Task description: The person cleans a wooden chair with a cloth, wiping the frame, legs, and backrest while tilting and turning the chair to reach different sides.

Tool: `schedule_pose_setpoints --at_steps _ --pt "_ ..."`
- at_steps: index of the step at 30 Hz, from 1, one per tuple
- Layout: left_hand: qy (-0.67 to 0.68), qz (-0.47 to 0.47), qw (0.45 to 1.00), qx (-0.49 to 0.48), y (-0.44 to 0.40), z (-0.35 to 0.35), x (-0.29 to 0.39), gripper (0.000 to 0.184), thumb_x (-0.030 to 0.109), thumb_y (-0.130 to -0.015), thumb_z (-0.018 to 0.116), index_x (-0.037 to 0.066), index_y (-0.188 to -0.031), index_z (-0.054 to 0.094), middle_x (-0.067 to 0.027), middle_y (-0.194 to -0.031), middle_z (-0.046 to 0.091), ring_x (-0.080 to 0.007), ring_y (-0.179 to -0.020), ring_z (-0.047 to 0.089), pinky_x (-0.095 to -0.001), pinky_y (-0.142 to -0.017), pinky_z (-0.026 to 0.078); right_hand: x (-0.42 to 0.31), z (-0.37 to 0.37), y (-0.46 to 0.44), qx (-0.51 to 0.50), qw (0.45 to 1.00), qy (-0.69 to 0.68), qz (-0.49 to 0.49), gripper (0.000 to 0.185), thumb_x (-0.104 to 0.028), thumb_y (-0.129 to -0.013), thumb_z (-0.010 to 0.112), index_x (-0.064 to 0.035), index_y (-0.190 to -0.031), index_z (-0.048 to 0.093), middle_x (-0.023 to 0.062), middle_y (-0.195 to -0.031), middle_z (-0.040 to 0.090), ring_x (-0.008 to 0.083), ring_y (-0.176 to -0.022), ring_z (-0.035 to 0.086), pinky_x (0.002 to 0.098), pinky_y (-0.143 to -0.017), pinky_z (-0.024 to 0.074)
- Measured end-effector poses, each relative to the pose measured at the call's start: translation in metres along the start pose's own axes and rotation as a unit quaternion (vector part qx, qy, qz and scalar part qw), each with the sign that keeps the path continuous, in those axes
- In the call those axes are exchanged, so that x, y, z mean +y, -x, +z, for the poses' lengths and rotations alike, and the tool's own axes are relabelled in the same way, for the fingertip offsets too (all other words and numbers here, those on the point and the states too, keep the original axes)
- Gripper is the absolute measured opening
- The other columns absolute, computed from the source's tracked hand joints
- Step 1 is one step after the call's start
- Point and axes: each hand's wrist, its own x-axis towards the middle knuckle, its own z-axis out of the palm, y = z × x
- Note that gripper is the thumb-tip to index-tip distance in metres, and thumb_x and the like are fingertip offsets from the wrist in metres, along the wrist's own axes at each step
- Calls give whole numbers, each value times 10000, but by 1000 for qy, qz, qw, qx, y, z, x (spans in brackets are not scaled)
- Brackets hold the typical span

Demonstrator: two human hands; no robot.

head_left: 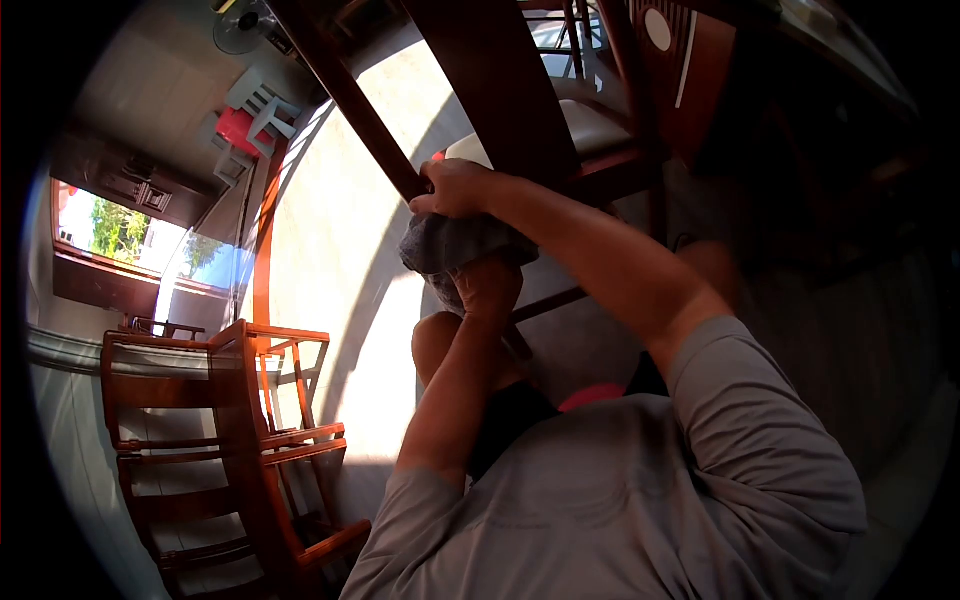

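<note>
A dark wooden chair [500, 85] with a pale seat stands in front of me. My right hand [455, 188] is closed at the lower part of the chair's left back post, over the top of a bunched grey cloth [465, 243]. Below it, my left hand [488, 285] comes up under the cloth, which covers most of its fingers. The cloth hangs between both hands beside the post. Whether the left fingers grip the cloth or only lie under it is hidden.
Reddish wooden chairs [230, 400] stand at the lower left. Small grey chairs [262, 105], a red stool [243, 130] and a fan [240, 28] are at the upper left. A red-brown panel [690, 80] stands at the upper right.
</note>
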Motion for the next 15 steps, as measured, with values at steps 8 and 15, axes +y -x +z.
schedule_pose_setpoints --at_steps 8,15 --pt "34 58 995 68 8 -8 -5 640 374 -937 655 70 -1473 479 -180 -1427 558 -391 -1376 483 -540 -1126 360 31 21 109 279 933 78 -214 429 -382 -908 747 -70 -1189 661 140 -1115 686 357 -1073 641 465 -974 486" --pt "121 107 985 -66 4 -71 -23 468 344 -865 760 97 -1247 655 -197 -1115 700 -397 -1046 677 -481 -884 546 60 37 103 275 919 149 -239 255 -342 -962 666 -117 -1082 666 83 -1037 642 292 -1040 595 439 -946 441"
